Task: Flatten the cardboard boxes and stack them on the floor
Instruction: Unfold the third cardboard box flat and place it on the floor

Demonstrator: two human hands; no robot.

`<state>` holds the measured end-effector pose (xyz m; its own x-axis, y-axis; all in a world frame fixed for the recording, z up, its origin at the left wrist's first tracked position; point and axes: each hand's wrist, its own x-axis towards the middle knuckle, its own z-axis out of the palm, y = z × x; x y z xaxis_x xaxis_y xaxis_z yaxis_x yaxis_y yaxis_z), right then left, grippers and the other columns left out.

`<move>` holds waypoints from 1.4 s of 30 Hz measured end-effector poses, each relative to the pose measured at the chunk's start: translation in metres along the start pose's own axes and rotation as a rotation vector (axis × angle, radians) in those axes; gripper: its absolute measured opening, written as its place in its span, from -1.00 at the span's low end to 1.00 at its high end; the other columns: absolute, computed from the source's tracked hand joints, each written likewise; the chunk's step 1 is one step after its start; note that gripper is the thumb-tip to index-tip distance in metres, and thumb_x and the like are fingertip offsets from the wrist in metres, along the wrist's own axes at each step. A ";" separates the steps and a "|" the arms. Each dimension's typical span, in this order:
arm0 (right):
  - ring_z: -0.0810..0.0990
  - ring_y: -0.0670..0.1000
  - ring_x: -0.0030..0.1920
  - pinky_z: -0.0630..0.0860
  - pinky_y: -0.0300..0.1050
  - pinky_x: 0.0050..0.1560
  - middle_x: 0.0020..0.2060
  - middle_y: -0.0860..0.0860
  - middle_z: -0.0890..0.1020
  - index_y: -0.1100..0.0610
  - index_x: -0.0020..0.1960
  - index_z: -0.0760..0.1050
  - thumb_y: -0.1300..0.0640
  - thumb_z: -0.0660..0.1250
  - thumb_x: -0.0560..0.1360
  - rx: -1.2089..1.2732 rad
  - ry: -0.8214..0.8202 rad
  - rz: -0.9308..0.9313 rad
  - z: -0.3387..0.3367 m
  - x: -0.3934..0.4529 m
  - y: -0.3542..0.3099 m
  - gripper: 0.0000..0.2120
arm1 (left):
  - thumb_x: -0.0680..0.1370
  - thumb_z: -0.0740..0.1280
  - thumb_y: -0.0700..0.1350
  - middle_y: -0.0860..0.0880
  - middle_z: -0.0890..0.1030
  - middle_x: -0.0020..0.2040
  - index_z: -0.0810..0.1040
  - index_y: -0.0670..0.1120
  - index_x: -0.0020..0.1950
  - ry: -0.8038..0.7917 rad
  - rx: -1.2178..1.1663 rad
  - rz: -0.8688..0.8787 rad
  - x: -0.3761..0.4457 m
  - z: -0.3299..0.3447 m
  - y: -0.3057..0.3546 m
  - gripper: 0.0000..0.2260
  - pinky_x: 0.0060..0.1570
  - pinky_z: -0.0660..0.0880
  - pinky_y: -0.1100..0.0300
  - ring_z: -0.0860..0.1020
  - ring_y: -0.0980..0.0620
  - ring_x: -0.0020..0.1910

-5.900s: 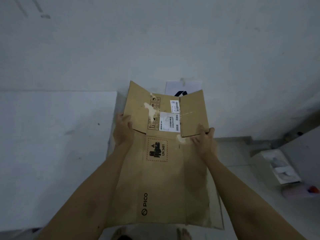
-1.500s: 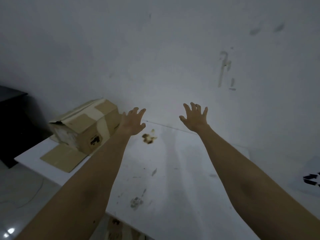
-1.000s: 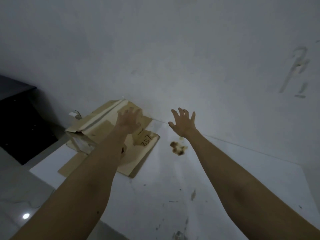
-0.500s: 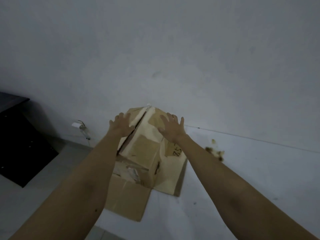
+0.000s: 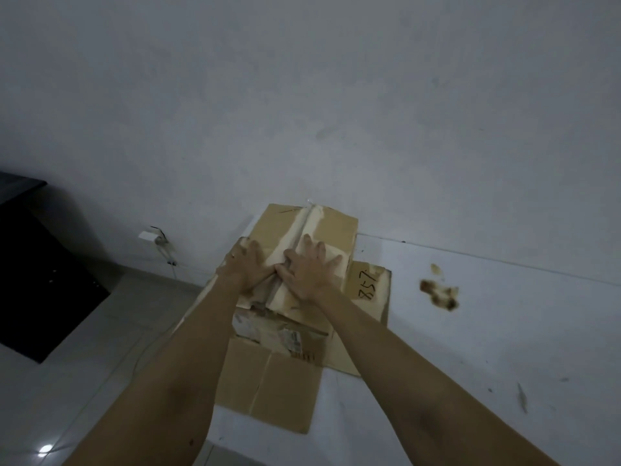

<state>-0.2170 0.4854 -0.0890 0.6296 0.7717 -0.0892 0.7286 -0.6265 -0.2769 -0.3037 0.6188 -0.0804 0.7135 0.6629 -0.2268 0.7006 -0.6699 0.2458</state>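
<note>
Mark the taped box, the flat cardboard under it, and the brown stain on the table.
taped box (image 5: pixel 331 227), head view, top flap right of the tape seam.
flat cardboard (image 5: pixel 272 388), head view, near panel in front of the box.
brown stain (image 5: pixel 440 294), head view, middle of the smear.

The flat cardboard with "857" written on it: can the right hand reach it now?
Probably yes. The right hand lies on the taped box, and the flat cardboard shows bare just beside it, with nothing between them.
</note>
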 end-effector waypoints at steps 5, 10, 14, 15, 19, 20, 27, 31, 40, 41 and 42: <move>-0.12 0.28 0.53 -0.07 0.57 0.30 0.56 0.06 -0.05 -0.09 0.42 0.25 -0.15 -0.06 0.61 -0.014 0.026 0.014 -0.004 -0.013 0.012 -0.58 | 0.43 0.14 0.45 -0.22 0.01 0.54 -0.07 -0.04 0.57 -0.017 -0.046 -0.052 -0.006 0.009 0.014 -0.10 0.37 0.22 -0.24 0.13 -0.31 0.47; 0.00 0.28 0.52 0.06 0.54 0.29 0.55 0.09 0.04 -0.12 0.44 0.22 -0.16 -0.09 0.61 -0.168 0.085 0.005 -0.005 -0.039 0.048 -0.57 | 0.49 0.21 0.35 -0.24 -0.12 0.56 -0.17 -0.09 0.58 -0.035 -0.083 -0.006 -0.030 0.022 0.054 -0.10 0.43 0.12 -0.19 -0.01 -0.28 0.53; 0.03 0.28 0.50 0.10 0.54 0.28 0.54 0.11 0.07 -0.14 0.43 0.22 -0.15 -0.07 0.61 -0.187 0.099 0.005 -0.009 -0.062 0.077 -0.58 | 0.41 0.23 0.42 -0.31 -0.07 0.54 -0.19 -0.12 0.57 0.014 -0.063 -0.008 -0.042 0.041 0.080 0.01 0.42 0.13 -0.15 -0.02 -0.29 0.53; 0.02 0.28 0.50 0.08 0.54 0.28 0.54 0.11 0.07 -0.13 0.43 0.23 -0.14 -0.07 0.61 -0.176 0.094 0.014 -0.010 -0.069 0.084 -0.58 | 0.38 0.23 0.45 -0.33 -0.06 0.54 -0.19 -0.12 0.57 0.019 -0.053 -0.005 -0.045 0.047 0.086 0.05 0.43 0.13 -0.16 -0.03 -0.29 0.53; -0.04 0.30 0.52 -0.03 0.56 0.30 0.54 0.11 0.03 -0.14 0.45 0.21 -0.13 -0.08 0.61 -0.139 0.086 0.105 -0.016 -0.099 0.118 -0.57 | 0.34 0.28 0.45 -0.30 -0.11 0.55 -0.18 -0.07 0.58 -0.003 -0.062 0.066 -0.066 0.064 0.122 0.08 0.45 0.09 -0.18 -0.06 -0.27 0.54; -0.05 0.30 0.52 -0.05 0.57 0.30 0.55 0.12 0.02 -0.13 0.45 0.20 -0.13 -0.09 0.61 -0.137 0.086 0.132 -0.019 -0.107 0.128 -0.57 | 0.35 0.30 0.44 -0.27 -0.13 0.56 -0.19 -0.06 0.58 -0.018 -0.062 0.088 -0.074 0.067 0.135 0.06 0.45 0.06 -0.17 -0.08 -0.25 0.55; 0.01 0.26 0.51 0.06 0.52 0.31 0.54 0.11 0.05 -0.14 0.47 0.18 -0.11 -0.07 0.61 -0.183 0.074 0.174 -0.045 -0.161 0.205 -0.56 | 0.31 0.25 0.50 -0.25 -0.17 0.56 -0.22 -0.04 0.58 -0.049 -0.038 0.150 -0.101 0.096 0.213 0.10 0.48 0.02 -0.20 -0.15 -0.24 0.55; -0.01 0.23 0.52 0.05 0.50 0.32 0.54 0.08 0.05 -0.15 0.47 0.19 -0.08 -0.06 0.61 -0.143 0.022 0.192 -0.061 -0.183 0.250 -0.57 | 0.32 0.26 0.49 -0.23 -0.24 0.56 -0.20 -0.04 0.59 -0.077 -0.082 0.182 -0.122 0.112 0.257 0.10 0.46 0.00 -0.20 -0.17 -0.23 0.55; 0.34 0.18 0.35 0.28 0.34 0.29 0.42 0.11 0.25 -0.10 0.38 0.29 -0.01 0.00 0.61 0.011 0.082 0.098 -0.104 -0.218 0.308 -0.64 | 0.37 0.23 0.47 -0.24 -0.25 0.55 -0.15 -0.04 0.58 -0.038 -0.073 0.205 -0.145 0.133 0.309 0.02 0.46 -0.04 -0.20 -0.22 -0.25 0.54; 0.39 0.19 0.31 0.31 0.30 0.27 0.40 0.11 0.27 -0.09 0.36 0.31 0.00 0.00 0.61 0.018 0.084 0.083 -0.108 -0.219 0.311 -0.66 | 0.39 0.22 0.46 -0.24 -0.25 0.55 -0.15 -0.05 0.58 -0.034 -0.060 0.212 -0.144 0.135 0.311 0.00 0.46 -0.06 -0.20 -0.23 -0.25 0.54; 0.42 0.19 0.28 0.32 0.28 0.26 0.39 0.12 0.30 -0.08 0.34 0.33 0.00 -0.01 0.62 0.024 0.085 0.073 -0.111 -0.219 0.312 -0.67 | 0.40 0.21 0.45 -0.24 -0.24 0.56 -0.14 -0.06 0.58 -0.030 -0.044 0.223 -0.143 0.136 0.312 -0.01 0.47 -0.08 -0.19 -0.23 -0.25 0.54</move>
<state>-0.0976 0.1087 -0.0494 0.7023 0.7113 -0.0285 0.6738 -0.6772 -0.2955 -0.1855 0.2694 -0.0999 0.8511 0.4894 -0.1900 0.5248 -0.7831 0.3336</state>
